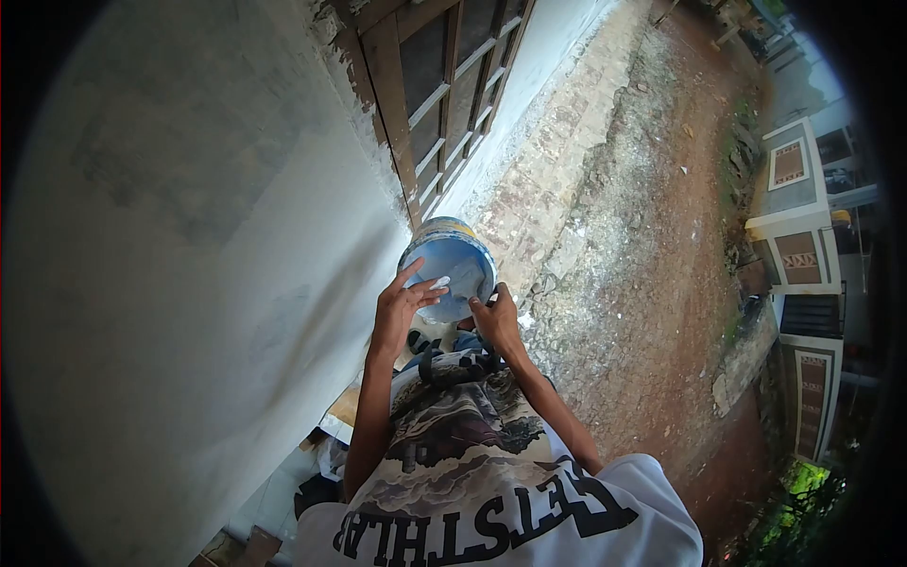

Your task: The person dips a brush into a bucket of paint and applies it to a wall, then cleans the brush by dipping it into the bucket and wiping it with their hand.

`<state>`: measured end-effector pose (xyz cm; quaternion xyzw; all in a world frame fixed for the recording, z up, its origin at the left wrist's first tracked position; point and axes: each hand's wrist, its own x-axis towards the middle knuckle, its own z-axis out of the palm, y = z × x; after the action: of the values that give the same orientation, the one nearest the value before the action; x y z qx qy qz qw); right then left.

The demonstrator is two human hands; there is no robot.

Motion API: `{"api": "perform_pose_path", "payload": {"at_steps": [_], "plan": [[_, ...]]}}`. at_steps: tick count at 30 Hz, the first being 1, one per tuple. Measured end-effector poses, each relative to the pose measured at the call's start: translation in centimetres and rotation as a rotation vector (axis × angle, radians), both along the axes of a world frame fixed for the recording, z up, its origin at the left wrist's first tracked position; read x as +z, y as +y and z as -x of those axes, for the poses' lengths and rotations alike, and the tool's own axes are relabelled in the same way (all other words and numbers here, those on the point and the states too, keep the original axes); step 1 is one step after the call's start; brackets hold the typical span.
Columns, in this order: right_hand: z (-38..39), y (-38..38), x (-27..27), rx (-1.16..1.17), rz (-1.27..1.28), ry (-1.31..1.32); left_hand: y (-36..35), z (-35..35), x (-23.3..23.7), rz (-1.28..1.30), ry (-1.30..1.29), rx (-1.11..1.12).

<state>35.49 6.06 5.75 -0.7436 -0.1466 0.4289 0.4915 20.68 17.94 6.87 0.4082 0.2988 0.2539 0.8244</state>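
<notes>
Blue bucket [452, 257] sits just ahead of the right hand [498, 322], whose grip is closed on its rim: make that hold firm, steadying the mouth beneath the left hand [401, 302], its loosely spread fingers apparently grasping nothing.

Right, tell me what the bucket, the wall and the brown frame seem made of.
Bucket: likely plastic, going by its thin, smooth blue wall; the outside is smeared. Wall: probably plaster or cement, matt, with patchy grey and white coating. Frame: perhaps wood, judging by its flat brown bars; metal isn't ruled out.
</notes>
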Motion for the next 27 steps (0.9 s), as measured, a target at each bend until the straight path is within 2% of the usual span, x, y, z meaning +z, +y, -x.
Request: {"api": "perform_pose_path", "payload": {"at_steps": [3, 11, 17, 21, 27], "plan": [[-0.2, -0.1, -0.7, 0.026, 0.021, 0.017, -0.3, -0.1, -0.5, -0.020, 0.030, -0.011], [-0.1, -0.3, -0.9, 0.040, 0.026, 0.012, -1.0, -1.4, -1.7, -0.331, 0.287, -0.002], [-0.1, -0.3, -0.7, 0.030, -0.016, 0.025, -1.2, -2.0, -1.1, -0.382, 0.425, 0.038], [-0.2, -0.3, -0.8, 0.039, 0.026, 0.019, -1.5, -2.1, -1.6, -0.396, 0.376, 0.076], [0.1, 0.0, -0.1, 0.026, 0.012, 0.033, -1.9, -2.3, -0.8, -0.492, 0.423, 0.021]]}}
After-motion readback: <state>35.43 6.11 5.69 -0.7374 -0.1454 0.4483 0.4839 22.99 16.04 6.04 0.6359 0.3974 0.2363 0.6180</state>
